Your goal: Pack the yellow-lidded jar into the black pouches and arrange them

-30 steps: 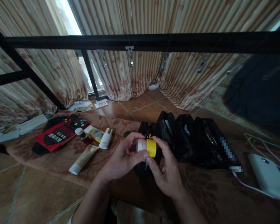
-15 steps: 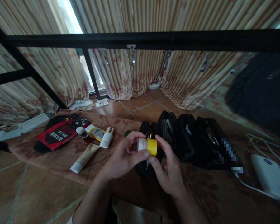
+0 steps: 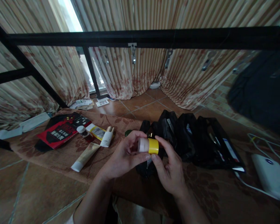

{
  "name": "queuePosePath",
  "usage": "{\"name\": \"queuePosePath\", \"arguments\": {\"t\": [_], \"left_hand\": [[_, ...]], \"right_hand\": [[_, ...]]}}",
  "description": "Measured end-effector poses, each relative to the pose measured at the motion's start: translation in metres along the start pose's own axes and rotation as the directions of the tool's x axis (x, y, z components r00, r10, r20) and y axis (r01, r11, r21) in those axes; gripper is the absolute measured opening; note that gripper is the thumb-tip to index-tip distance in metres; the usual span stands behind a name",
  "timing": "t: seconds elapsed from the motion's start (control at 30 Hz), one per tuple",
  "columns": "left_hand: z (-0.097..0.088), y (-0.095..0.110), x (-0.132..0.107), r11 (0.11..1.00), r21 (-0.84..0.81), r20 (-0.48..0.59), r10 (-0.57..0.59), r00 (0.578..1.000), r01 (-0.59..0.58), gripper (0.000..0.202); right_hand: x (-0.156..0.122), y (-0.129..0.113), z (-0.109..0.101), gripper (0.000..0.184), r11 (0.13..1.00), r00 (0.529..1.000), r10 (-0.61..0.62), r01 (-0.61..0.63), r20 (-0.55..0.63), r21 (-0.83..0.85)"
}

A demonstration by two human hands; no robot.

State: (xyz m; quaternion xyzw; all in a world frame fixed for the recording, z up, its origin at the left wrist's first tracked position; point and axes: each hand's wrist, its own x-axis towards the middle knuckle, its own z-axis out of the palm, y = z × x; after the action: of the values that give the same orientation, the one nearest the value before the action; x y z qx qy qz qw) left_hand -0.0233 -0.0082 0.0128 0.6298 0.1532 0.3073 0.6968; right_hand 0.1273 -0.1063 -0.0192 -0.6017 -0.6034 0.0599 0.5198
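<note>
Between my two hands is a small jar, lying sideways, yellow at its right end and pale or clear at its left. My left hand is closed around the pale end, thumb along its lower side. The yellow end is pinched between the thumb and fingers of my right hand. Just behind and below the jar sits a black mesh bag with several bulging sections. To the left lie a white bottle with a gold cap, a gold tube and a dark red bottle with a white cap.
A red and black packet and a yellow-grey sachet lie on the brown cloth. At right are a white power bank and cables. A black metal bar with hanging clips crosses in front of striped curtains.
The jar has shifted very slightly to the right in the picture. Both hands keep nearly the same grip, and the surrounding things look unmoved apart from a small camera shift.
</note>
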Motion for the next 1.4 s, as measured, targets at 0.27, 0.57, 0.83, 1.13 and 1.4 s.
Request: {"name": "queuePosePath", "arguments": {"t": [0.27, 0.57, 0.83, 1.13, 1.4], "left_hand": [[-0.001, 0.002, -0.002, 0.999, 0.042, 0.029, 0.012, 1.000, -0.013, 0.047], [0.000, 0.002, -0.006, 0.994, 0.106, 0.095, -0.020, 0.995, 0.010, 0.049], [0.001, 0.001, -0.003, 0.997, 0.074, 0.023, 0.004, 1.000, -0.006, 0.049], [0.001, 0.002, -0.003, 0.999, 0.023, 0.013, 0.028, 1.000, -0.028, 0.046], [-0.001, 0.001, -0.006, 0.998, 0.058, 0.027, 0.010, 1.000, -0.012, 0.049]], "right_hand": [[-0.001, 0.001, -0.001, 0.046, 0.999, 1.000, 0.019, -0.019, -0.008, 0.035], [-0.001, 0.006, -0.003, 0.030, 0.994, 0.994, 0.106, -0.105, -0.010, 0.036], [-0.002, 0.006, -0.003, 0.051, 0.996, 1.000, 0.024, -0.023, -0.003, 0.089], [-0.004, 0.004, -0.002, 0.050, 0.998, 0.998, 0.042, -0.045, 0.055, 0.041], [-0.004, 0.011, 0.000, 0.038, 0.996, 0.995, 0.092, -0.092, 0.024, -0.024]]}}
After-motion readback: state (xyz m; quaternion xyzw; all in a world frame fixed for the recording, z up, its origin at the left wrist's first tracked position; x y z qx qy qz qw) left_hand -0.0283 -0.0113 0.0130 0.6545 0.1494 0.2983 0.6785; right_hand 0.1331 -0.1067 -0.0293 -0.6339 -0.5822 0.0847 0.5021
